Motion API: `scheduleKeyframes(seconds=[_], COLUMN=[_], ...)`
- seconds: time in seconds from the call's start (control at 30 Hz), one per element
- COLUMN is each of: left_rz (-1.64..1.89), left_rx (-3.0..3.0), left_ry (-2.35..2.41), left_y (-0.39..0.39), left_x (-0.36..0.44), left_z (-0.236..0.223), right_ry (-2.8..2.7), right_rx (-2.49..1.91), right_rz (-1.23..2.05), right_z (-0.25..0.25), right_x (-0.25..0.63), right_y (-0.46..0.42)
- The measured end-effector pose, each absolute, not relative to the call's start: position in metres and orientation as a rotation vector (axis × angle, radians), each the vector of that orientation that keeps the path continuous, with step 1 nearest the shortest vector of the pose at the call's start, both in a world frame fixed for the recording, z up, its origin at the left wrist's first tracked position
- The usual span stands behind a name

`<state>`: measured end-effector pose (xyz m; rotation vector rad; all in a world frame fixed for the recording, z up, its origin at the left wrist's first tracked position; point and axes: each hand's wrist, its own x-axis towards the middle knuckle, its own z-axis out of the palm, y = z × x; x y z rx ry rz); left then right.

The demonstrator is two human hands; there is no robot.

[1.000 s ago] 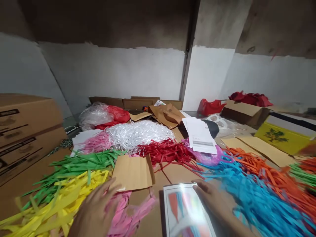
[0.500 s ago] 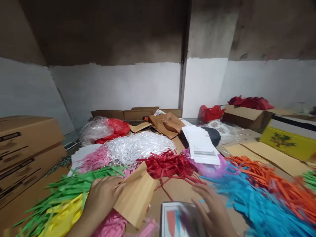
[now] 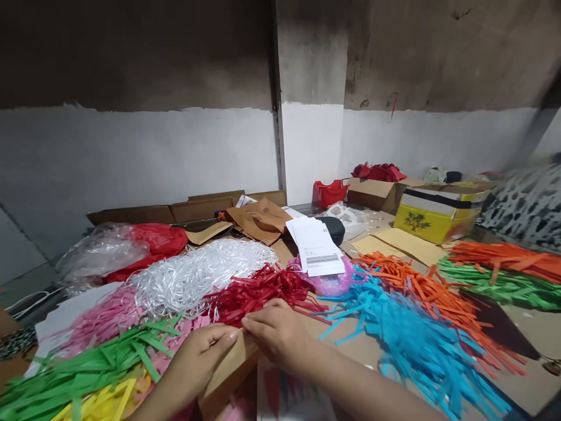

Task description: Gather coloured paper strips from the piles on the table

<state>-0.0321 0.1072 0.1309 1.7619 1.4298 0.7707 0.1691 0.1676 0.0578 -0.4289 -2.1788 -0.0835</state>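
Note:
Both my hands meet on a brown paper bag point(image 3: 228, 369) at the bottom centre. My left hand point(image 3: 202, 354) grips its upper edge from the left, and my right hand point(image 3: 276, 333) pinches the same edge from the right. The bag is lifted and tilted above the table. Under my right forearm lies a glossy printed card point(image 3: 289, 397) with coloured shapes, partly hidden. Red paper strips point(image 3: 258, 289) lie just beyond my fingers.
Heaps of paper strips lie around: green point(image 3: 87, 368), yellow point(image 3: 99, 406), pink point(image 3: 103, 316), white point(image 3: 197, 275), blue point(image 3: 407, 333), orange point(image 3: 421, 286). A stack of white sheets point(image 3: 315, 248), more brown bags point(image 3: 258, 216), cardboard boxes point(image 3: 377, 193) and a yellow box point(image 3: 432, 216) stand toward the wall.
My view has swung to the right. My right hand left the printed card and joined my left hand on the brown bag's edge, and the bag came up off the strips.

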Motion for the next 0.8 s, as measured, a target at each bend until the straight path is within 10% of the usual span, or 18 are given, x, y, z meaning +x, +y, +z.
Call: scheduleKeyframes(seconds=[0.23,0.53,0.8], left_rz=[0.754,0.87,0.241], left_rx=[1.614,2.199,2.409], left_ry=[1.429,1.917,1.649], left_y=[0.112,0.126,0.119], left_x=[-0.038,-0.041,0.024], left_z=[0.122,0.123,0.041], right_ry=[-2.129,-1.641,-1.549], right_rx=[-0.412,-0.851,-1.154], right_rz=[-0.266,1.227,0.869], right_z=[0.06,0.065,0.042], right_x=[0.196,0.185,0.197], right_y=[0.137,0.222,0.238])
